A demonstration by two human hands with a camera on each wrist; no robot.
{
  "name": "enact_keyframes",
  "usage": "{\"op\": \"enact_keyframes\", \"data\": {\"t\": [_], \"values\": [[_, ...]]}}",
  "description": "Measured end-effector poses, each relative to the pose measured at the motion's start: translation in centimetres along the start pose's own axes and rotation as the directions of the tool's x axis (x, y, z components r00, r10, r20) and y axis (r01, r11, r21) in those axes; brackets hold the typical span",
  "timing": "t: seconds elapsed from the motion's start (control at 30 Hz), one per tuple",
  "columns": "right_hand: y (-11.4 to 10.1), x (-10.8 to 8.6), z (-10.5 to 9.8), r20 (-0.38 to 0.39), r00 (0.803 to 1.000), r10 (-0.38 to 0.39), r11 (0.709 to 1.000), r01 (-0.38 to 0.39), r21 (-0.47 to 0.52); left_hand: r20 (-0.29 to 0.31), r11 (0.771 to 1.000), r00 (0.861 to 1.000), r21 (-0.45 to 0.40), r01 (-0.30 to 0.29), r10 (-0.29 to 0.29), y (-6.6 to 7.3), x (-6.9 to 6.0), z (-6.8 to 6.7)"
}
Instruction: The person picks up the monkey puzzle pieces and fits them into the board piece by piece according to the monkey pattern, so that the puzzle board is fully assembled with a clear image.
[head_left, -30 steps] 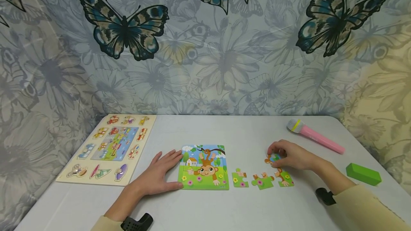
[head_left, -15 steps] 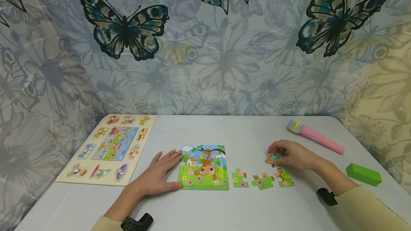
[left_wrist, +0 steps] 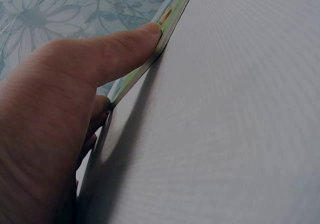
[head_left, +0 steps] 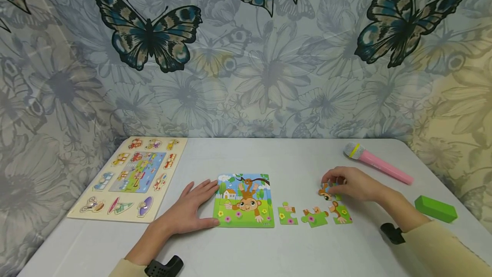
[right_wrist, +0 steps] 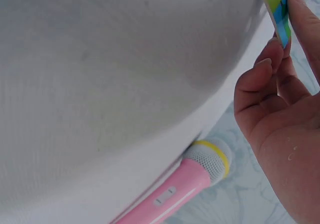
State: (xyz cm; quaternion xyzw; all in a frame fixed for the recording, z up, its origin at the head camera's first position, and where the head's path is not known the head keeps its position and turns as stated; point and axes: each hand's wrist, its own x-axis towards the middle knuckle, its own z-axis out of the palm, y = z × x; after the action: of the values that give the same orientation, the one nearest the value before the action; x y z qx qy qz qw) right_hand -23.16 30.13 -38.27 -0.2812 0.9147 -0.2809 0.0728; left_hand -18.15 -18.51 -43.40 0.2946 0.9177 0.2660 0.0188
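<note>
From my end, the right hand (head_left: 355, 185) has its grip pinched on a monkey-face jigsaw piece (head_left: 326, 194), just beyond the rightmost lower piece (head_left: 342, 214). I'd keep it level, match the printed edges and press gently, never forcing tabs. The left hand (head_left: 190, 210) lies unclenched, touching the monkey picture board (head_left: 244, 203). Behind the white worktop (head_left: 250, 253) rises a butterfly-patterned backdrop (head_left: 269, 110).
</note>
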Motion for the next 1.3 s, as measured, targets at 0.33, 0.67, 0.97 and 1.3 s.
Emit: {"op": "enact_keyframes", "data": {"t": [0.33, 0.67, 0.97, 1.3], "values": [[-0.2, 0.2, -0.7, 0.065, 0.998, 0.006, 0.999, -0.009, 0.041, -0.011, 1.0, 1.0, 0.008, -0.003, 0.003, -0.1, -0.1, 0.1], [-0.4, 0.7, -1.6, 0.087, 0.995, -0.053, 0.993, 0.043, 0.111, -0.011, 1.0, 1.0, 0.008, -0.007, 0.007, -0.1, 0.0, 0.1], [-1.9, 2.4, -0.8, 0.106, 0.992, -0.066, 0.978, 0.043, 0.203, -0.012, 1.0, 1.0, 0.003, -0.002, 0.002, 0.1, -0.1, 0.0], [-4.4, 5.0, 1.1, 0.138, 0.988, -0.073, 0.975, 0.041, 0.22, -0.004, 1.0, 1.0, 0.003, -0.003, 0.003, 0.0, -0.1, 0.0]]}}
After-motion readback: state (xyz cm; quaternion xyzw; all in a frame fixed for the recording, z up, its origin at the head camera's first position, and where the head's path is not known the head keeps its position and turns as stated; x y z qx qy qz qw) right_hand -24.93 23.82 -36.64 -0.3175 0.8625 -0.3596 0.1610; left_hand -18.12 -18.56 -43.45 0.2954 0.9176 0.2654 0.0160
